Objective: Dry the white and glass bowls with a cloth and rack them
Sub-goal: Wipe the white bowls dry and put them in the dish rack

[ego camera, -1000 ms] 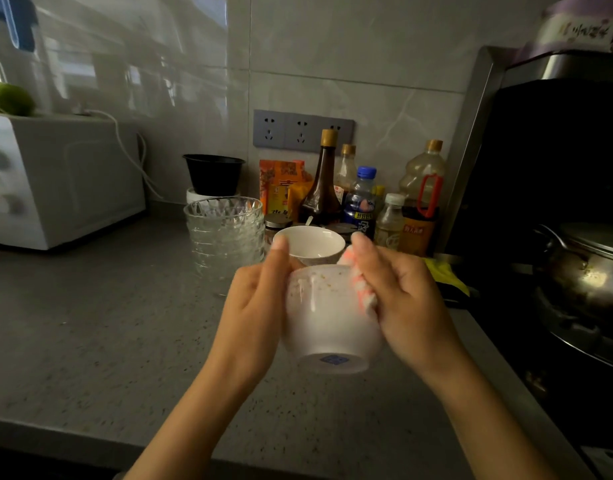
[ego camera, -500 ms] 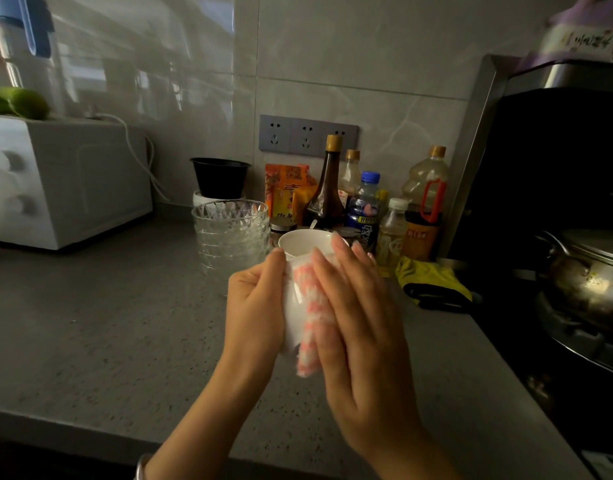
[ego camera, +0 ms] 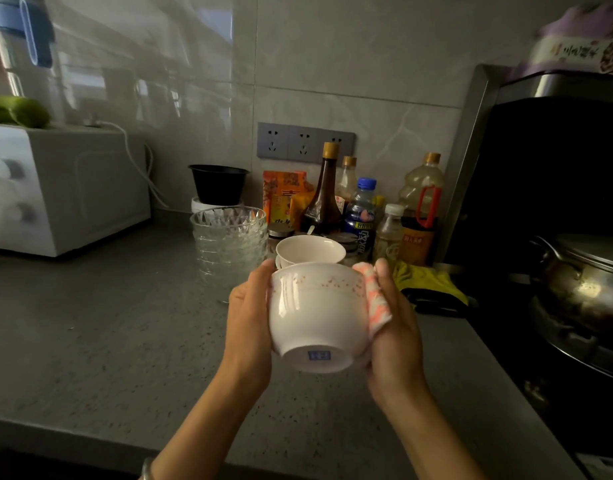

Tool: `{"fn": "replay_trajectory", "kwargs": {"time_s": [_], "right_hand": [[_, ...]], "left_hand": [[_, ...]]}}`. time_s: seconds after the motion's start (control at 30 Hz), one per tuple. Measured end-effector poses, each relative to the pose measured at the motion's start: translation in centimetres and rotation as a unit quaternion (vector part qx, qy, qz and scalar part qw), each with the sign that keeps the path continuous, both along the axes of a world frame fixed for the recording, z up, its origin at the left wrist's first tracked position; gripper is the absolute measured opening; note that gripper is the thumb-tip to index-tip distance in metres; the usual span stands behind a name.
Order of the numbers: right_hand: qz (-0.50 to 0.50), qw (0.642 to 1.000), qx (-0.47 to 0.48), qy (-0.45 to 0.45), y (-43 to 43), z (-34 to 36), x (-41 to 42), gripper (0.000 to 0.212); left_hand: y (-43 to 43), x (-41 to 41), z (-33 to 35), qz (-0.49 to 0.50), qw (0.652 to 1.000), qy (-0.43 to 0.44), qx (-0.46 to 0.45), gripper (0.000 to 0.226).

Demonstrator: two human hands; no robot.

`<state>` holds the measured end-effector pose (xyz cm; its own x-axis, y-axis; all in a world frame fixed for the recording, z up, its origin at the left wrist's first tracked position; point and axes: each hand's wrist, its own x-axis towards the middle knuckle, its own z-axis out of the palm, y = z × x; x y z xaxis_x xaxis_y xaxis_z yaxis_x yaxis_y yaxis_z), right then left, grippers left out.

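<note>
One white oven (ego camera: 73, 188) sits on the table (ego camera: 107, 341), far to the left of the white bowl (ego camera: 315, 313) you are holding. Nearer that bowl, still to its left and a little behind it, stands a stack of glass bowls (ego camera: 229, 244), apart from your hands. Your left hand (ego camera: 249, 320) grips the bowl's left side, thumb up by the rim and fingers wrapped round the back. The bowl itself is in the air above the table, tipped so that its foot, with a blue mark, faces you and its mouth faces away. Just behind its rim a second white bowl (ego camera: 310, 249) stands upright, with a cluster of bottles (ego camera: 324, 199) behind that. Against the bowl's right side lies a pink-and-white cloth (ego camera: 376, 299), and your right hand (ego camera: 395, 327) cups it there, pressing it to the wall, with the fingers curled behind and out of sight. Right of the bowl, past that hand, a yellow rag (ego camera: 426, 278) lies on the table, and further right a steel pot (ego camera: 585, 282) sits on the stove.
</note>
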<state>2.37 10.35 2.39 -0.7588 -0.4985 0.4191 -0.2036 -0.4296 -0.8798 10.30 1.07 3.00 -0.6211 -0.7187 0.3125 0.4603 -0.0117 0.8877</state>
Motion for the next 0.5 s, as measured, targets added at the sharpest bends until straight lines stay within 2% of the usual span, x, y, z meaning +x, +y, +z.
{"fn": "replay_trajectory", "kwargs": {"time_s": [0.1, 0.13, 0.2, 0.27, 0.37, 0.43, 0.5], "right_hand": [[-0.020, 0.997, -0.010, 0.068, 0.4, 0.5, -0.3, 0.036], [-0.039, 0.994, -0.015, 0.102, 0.5, 0.4, -0.5, 0.035], [-0.088, 0.971, -0.005, 0.223, 0.8, 0.3, -1.1, 0.040], [-0.121, 0.932, 0.009, 0.343, 1.0, 0.1, -1.9, 0.036], [-0.127, 0.895, 0.032, 0.427, 1.4, -0.1, -2.4, 0.045], [-0.102, 0.897, 0.043, 0.428, 1.6, 0.1, -2.6, 0.049], [-0.082, 0.909, 0.054, 0.404, 1.8, 1.1, -2.6, 0.045]], "left_hand": [[-1.8, -0.7, 0.1, -0.029, 0.991, -0.112, -0.068, 0.054], [-2.6, -0.8, 0.3, -0.061, 0.982, -0.165, -0.075, 0.060], [-3.9, -0.4, 0.6, -0.160, 0.940, -0.281, -0.103, 0.081], [-4.3, 0.4, 0.7, -0.283, 0.893, -0.335, -0.103, 0.087], [-4.1, 0.8, 0.9, -0.383, 0.876, -0.295, 0.008, 0.074], [-3.5, 0.7, 0.9, -0.365, 0.896, -0.237, 0.086, 0.052], [-3.0, 0.5, 0.4, -0.289, 0.937, -0.177, 0.082, 0.029]]}}
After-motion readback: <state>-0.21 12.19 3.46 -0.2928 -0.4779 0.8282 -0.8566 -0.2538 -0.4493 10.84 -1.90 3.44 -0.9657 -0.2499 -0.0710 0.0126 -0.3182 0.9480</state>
